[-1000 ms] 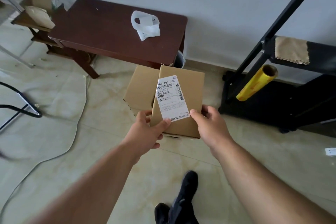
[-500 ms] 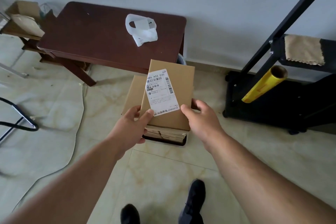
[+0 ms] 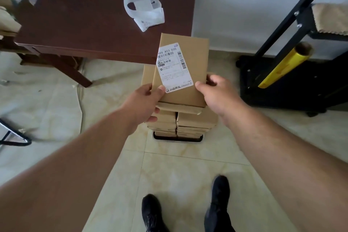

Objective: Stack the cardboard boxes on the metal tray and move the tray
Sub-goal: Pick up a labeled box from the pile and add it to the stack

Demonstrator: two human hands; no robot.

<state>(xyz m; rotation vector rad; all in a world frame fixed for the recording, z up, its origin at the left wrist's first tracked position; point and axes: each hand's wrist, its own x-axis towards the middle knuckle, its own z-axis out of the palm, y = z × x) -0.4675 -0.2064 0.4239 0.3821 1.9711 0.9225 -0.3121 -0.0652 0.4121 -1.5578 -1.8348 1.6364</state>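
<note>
Cardboard box [image 3: 186, 73] gripped by both hands above stacked boxes [image 3: 180, 122], dark table [image 3: 98, 22] behind, black rack [image 3: 301, 24] right

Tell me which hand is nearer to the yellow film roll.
Right. The right hand grips the labelled cardboard box on the side facing the yellow film roll; the left hand holds its far side.

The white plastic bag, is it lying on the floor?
No, the white plastic bag lies on top of the dark brown wooden table.

We read "A03 035" atop the white shipping label [image 3: 174, 68] on the top cardboard box [image 3: 185, 73]; barcodes beside, smaller print illegible.
</note>
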